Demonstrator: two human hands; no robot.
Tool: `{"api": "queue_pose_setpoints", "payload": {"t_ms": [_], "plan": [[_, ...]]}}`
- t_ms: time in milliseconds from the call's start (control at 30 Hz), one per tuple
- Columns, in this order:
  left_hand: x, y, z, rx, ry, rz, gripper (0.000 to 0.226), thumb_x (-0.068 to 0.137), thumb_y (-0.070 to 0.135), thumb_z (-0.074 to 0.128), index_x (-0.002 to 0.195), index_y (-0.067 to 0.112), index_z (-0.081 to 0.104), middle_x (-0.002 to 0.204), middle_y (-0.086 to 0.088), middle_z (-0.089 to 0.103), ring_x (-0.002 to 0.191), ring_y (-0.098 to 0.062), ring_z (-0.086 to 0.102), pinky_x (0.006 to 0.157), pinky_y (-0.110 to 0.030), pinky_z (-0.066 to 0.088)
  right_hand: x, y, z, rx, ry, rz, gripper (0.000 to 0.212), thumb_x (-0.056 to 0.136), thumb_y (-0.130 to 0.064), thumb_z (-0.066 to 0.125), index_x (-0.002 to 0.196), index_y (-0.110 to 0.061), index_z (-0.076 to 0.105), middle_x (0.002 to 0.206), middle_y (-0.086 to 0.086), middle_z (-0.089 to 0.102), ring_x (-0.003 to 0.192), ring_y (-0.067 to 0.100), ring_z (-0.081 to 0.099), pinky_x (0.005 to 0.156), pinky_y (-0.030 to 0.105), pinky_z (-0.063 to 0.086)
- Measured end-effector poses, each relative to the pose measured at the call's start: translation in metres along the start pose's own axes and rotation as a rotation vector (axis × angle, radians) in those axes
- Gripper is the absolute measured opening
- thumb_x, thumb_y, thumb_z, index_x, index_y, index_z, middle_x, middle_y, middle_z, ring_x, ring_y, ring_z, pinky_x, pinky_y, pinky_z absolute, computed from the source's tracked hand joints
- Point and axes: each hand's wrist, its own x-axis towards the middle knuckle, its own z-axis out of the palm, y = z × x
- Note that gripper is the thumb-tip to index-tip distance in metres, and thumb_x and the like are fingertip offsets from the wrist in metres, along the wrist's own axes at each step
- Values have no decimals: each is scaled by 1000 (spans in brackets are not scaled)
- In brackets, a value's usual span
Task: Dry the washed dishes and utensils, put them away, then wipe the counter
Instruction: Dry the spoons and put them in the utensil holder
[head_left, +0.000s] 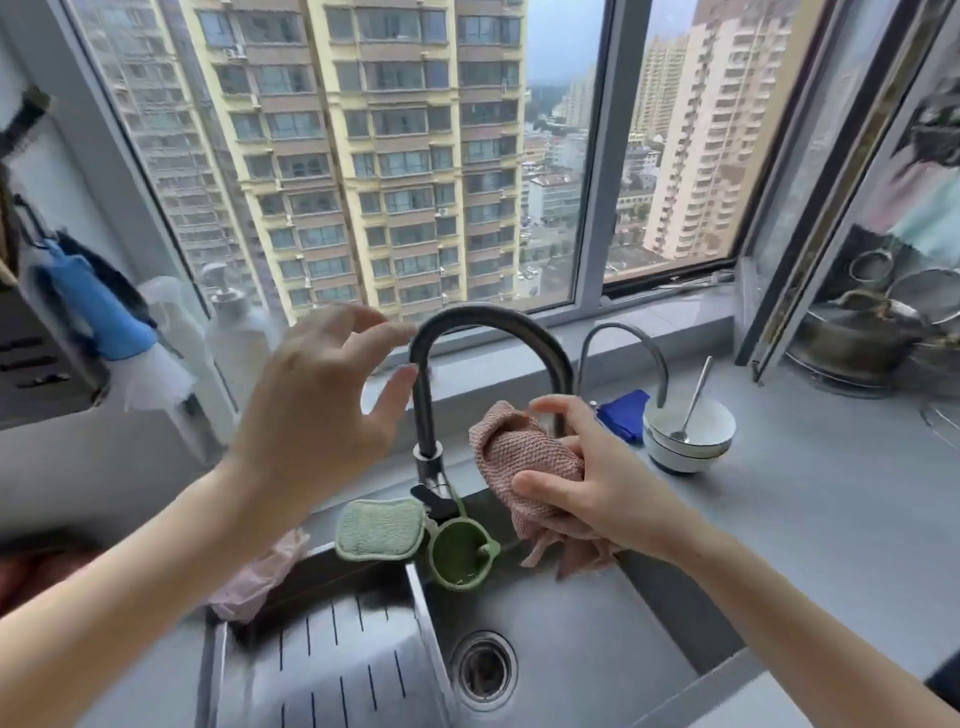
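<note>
With stacked bowls (688, 441) and a spoon (693, 400) not yet put away, the right hand (597, 483) grips a pink cloth (524, 457) while the left hand (317, 395), fingers spread and empty, nears the faucet (493, 332).

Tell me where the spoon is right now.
Head view, right side: the spoon leans in the stacked white bowls on the counter, just right of the small faucet and the blue cloth.
</note>
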Motion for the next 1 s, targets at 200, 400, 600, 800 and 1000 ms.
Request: {"api": "queue_pose_setpoints", "payload": {"t_ms": [200, 400, 600, 800, 1000], "plan": [[68, 129, 105, -299, -113, -23, 24, 86, 19, 63, 109, 13, 70, 104, -6, 66, 90, -24, 63, 78, -30, 48, -38, 93, -114, -128, 105, 135, 65, 80, -37, 74, 125, -58, 33, 103, -31, 53, 87, -8, 59, 77, 4, 42], [121, 233, 265, -342, -386, -133, 19, 91, 13, 52, 99, 9, 70, 98, -8, 65, 89, -27, 60, 79, -33, 49, -58, 183, -224, -72, 157, 310, 55, 88, -19, 67, 105, -65, 42, 104, 1, 62, 53, 22, 70, 45, 43, 57], [148, 246, 416, 333, -769, 587, 10, 79, 7, 65, 84, 14, 70, 89, 0, 63, 88, -25, 56, 72, -32, 45, -42, 250, -278, -19, 197, 397, 56, 86, -16, 68, 121, -52, 44, 113, -7, 54, 48, 18, 68, 39, 42, 54], [169, 231, 500, 711, -939, 1180, 19, 90, 12, 55, 101, 21, 68, 113, 8, 58, 115, -19, 49, 107, -29, 31, -32, 288, -293, 45, 136, 484, 67, 86, -19, 69, 133, -52, 35, 100, -33, 41, 49, 14, 67, 41, 39, 56], [183, 228, 530, 828, -894, 1353, 13, 71, 18, 72, 64, 28, 73, 87, 15, 61, 92, -10, 57, 98, -22, 38, -30, 311, -299, 100, 110, 518, 69, 86, -19, 69, 136, -50, 34, 103, -37, 40, 53, 15, 68, 44, 41, 57]]}}
